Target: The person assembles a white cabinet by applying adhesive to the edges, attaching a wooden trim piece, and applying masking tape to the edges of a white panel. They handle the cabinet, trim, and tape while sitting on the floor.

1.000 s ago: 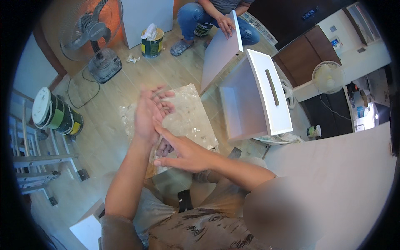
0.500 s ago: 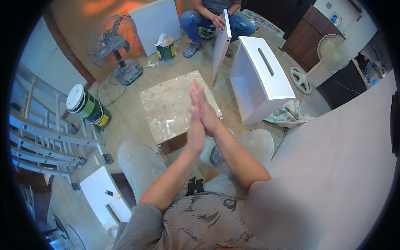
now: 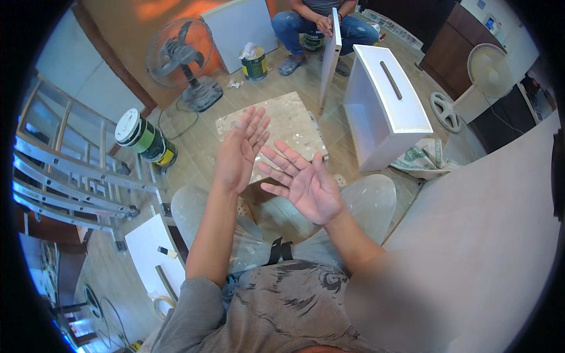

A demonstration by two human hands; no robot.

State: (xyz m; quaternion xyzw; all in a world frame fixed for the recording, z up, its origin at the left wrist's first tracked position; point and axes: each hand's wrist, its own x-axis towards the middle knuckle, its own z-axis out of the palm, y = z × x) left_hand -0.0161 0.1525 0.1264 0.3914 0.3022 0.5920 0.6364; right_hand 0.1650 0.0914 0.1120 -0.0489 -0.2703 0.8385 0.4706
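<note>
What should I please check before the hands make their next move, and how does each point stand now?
1. Left hand free: ok, palm open, nothing in it.
2. Right hand free: ok, palm open, fingers spread, nothing in it.
3. Hands clear of each other: cannot tell; their fingers come very close in this single view.
4. White drawer in hand: not ok, neither hand touches it.
5. White panel steadied: ok, a co-worker's hand is at its upper part.
6. White lid on the green bucket: ok, in place; how tightly does not show.
</note>
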